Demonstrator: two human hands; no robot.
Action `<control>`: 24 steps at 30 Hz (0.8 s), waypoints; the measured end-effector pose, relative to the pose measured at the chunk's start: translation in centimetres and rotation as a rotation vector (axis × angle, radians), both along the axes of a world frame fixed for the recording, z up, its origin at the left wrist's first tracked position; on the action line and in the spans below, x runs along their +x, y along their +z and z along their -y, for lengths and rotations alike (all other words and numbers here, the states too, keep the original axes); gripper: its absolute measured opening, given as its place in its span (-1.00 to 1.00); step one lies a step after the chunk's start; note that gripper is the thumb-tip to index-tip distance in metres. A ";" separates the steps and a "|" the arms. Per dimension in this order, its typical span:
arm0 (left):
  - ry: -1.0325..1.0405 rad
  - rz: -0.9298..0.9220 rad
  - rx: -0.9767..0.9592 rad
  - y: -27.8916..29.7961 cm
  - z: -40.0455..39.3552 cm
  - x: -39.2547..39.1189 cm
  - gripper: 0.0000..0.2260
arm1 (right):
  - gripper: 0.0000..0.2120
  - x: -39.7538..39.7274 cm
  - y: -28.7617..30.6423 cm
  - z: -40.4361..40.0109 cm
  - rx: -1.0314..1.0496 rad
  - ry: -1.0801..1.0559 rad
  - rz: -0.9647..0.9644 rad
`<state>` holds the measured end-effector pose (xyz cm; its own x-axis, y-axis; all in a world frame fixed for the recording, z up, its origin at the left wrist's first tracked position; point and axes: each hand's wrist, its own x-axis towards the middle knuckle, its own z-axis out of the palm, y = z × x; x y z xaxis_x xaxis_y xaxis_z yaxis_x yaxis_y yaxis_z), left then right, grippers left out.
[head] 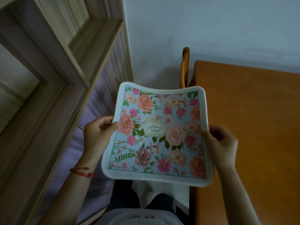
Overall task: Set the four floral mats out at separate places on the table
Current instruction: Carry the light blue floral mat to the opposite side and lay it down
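In the head view, a floral mat [158, 135] was held up in the air between both hands, beside the left edge of the wooden table [253, 127] and not yet over it. Whether it was one mat or a stack could not be told; only one printed face showed, and no mat lay on the visible part of the table.

To do this step well, my judgement is that the mat should be carried right, over the bare tabletop, and lowered flat, printed side up, well in from the edge, leaving room for the other places. If several are pinched together, the top one would need peeling off first.

The left hand [97, 135] was closed on the mat's left edge, thumb on the printed face and fingers curled behind. The right hand [222, 142] gripped the right edge the same way, thumb on top. The mat sagged slightly between them, its edges bowed. A chair [185, 67] stood at the table's far corner.
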<state>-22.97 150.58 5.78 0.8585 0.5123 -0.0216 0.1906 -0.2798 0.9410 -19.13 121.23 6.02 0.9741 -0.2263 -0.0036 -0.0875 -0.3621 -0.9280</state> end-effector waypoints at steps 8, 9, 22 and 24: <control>-0.031 -0.011 -0.011 0.0 -2.6 8.7 -0.91 | -0.93 7.6 -0.4 -2.6 0.019 -0.043 0.009; -0.038 -0.009 -0.010 0.0 -2.9 9.9 -0.91 | -0.92 8.5 -0.3 -3.0 0.015 -0.056 0.012; -0.130 -0.014 -0.042 1.1 -5.1 23.3 -0.85 | -0.95 19.3 1.0 -5.6 0.037 -0.140 0.014; -0.132 -0.007 -0.041 1.2 -4.7 25.3 -0.84 | -0.95 20.7 1.1 -5.3 0.047 -0.143 0.015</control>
